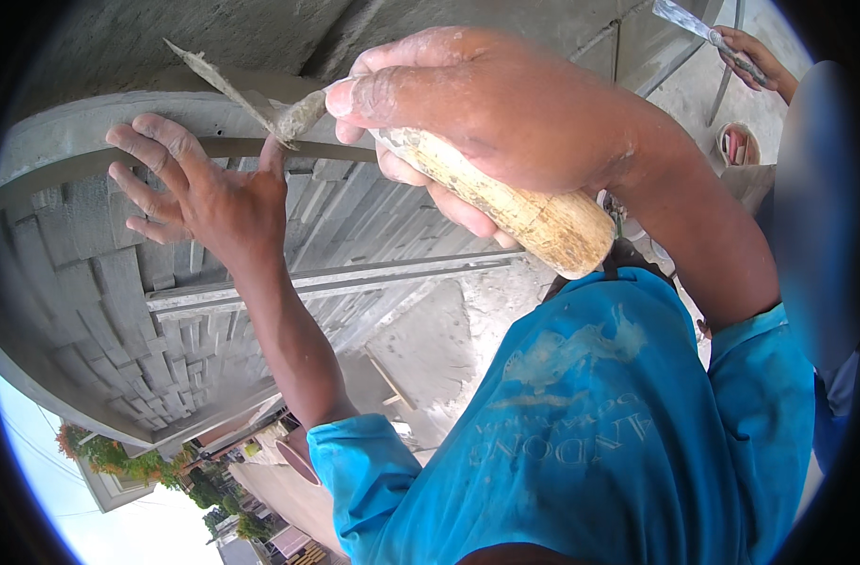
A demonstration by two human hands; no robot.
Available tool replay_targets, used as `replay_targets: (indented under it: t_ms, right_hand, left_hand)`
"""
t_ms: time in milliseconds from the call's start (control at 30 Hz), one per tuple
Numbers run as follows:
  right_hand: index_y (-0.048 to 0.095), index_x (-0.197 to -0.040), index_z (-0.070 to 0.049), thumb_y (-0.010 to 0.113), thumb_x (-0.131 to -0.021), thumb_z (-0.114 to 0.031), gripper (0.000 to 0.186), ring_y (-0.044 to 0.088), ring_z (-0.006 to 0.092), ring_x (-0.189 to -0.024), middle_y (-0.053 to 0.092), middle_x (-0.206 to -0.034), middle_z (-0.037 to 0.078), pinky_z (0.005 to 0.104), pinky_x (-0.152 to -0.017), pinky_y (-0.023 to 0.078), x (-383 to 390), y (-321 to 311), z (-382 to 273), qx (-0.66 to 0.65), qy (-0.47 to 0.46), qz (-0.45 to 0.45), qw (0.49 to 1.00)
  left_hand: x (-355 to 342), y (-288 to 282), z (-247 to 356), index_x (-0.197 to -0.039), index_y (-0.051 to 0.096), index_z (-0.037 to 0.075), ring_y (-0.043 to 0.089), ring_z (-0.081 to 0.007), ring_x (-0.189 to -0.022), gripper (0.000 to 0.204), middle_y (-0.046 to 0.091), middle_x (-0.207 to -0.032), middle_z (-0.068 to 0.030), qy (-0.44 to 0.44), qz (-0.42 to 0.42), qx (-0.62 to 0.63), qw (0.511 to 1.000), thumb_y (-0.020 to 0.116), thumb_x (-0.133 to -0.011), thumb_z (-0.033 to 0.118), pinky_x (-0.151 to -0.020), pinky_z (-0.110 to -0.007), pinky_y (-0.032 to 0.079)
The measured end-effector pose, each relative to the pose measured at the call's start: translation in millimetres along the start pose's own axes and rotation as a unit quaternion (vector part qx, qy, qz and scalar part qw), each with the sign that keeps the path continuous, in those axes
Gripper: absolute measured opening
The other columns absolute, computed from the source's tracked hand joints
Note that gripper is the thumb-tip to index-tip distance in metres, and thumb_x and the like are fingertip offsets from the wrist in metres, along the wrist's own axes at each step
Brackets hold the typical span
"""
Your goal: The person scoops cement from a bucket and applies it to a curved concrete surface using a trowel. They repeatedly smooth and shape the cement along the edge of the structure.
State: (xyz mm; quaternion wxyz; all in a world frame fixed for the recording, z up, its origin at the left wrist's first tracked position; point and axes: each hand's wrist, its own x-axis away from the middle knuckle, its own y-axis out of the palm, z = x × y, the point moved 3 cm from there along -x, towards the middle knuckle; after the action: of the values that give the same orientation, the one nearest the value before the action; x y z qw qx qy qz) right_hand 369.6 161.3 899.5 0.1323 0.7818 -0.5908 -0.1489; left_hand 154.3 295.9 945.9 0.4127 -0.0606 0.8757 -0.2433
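Observation:
My right hand (458, 99) is wrapped round the pale wooden handle of a trowel (557, 226). Its thin, mortar-crusted blade shows nearly edge-on beyond my fingers and points toward the upper left, close to the grey cement surface (260, 38). My left hand (209, 193) is raised with its fingers spread and holds nothing. Its fingertips are near the curved cement edge (72, 132), and its thumb is close to the trowel's neck; whether they touch I cannot tell.
Beyond the edge is a wall of narrow grey stone strips (119, 311) crossed by a straight metal bar (326, 282). At the upper right another person's hand (760, 61) grips a flat-bladed trowel (684, 19). A bucket (750, 155) stands below that hand.

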Motion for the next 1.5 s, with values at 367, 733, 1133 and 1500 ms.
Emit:
replay_targets:
  t_ms: [367, 733, 1133, 1500]
  right_hand:
    - [0.061, -0.125, -0.005, 0.053, -0.11, -0.037, 0.036, 0.051, 0.0071, -0.067, 0.054, -0.082, 0.001, 0.0243, -0.06, 0.045, -52.8, -108.0, 124.0, 0.121, -0.147, 0.1, 0.977]
    - [0.071, -0.114, -0.007, 0.065, -0.102, -0.036, 0.032, 0.073, 0.0277, -0.095, 0.075, -0.105, 0.012, 0.0378, -0.082, 0.056, -133.2, -92.8, 136.9, 0.241, -0.283, 0.135, 0.918]
    - [0.075, -0.104, -0.008, 0.069, -0.098, -0.037, 0.031, 0.073, 0.0337, -0.084, 0.076, -0.097, 0.013, 0.0407, -0.072, 0.058, -121.4, -59.7, 102.2, 0.202, -0.382, 0.107, 0.895]
    - [0.073, -0.107, 0.0, 0.071, -0.099, -0.023, 0.025, 0.073, 0.0257, -0.086, 0.075, -0.097, 0.014, 0.033, -0.077, 0.056, -124.9, -80.2, 85.7, 0.239, -0.355, 0.159, 0.89]
  left_hand:
    - [-0.4, -4.0, 7.0, -0.167, 0.017, 0.012, 0.004, -0.0409, -0.159, 0.13, 0.009, -0.174, -0.012, -0.016, -0.012, 0.015, 1.0, 0.071, -0.071, 0.081, -0.116, -0.074, -0.005]
    - [-2.2, -12.6, 5.7, -0.167, 0.001, 0.011, 0.0, -0.0397, -0.16, 0.144, -0.002, -0.173, -0.0206, -0.004, -0.073, -0.04, 0.997, 0.085, -0.066, 0.071, -0.119, -0.071, 0.0]
    - [1.2, -10.8, -3.9, -0.167, 0.003, 0.009, 0.001, -0.0412, -0.159, 0.134, -0.007, -0.172, -0.0241, 0.038, -0.075, 0.023, 0.996, 0.081, -0.076, 0.068, -0.118, -0.073, 0.002]
    - [-3.0, -13.1, 7.8, -0.167, 0.0, 0.009, 0.005, -0.0396, -0.159, 0.143, -0.001, -0.172, -0.0226, -0.017, -0.086, -0.058, 0.994, 0.082, -0.068, 0.073, -0.12, -0.069, 0.003]
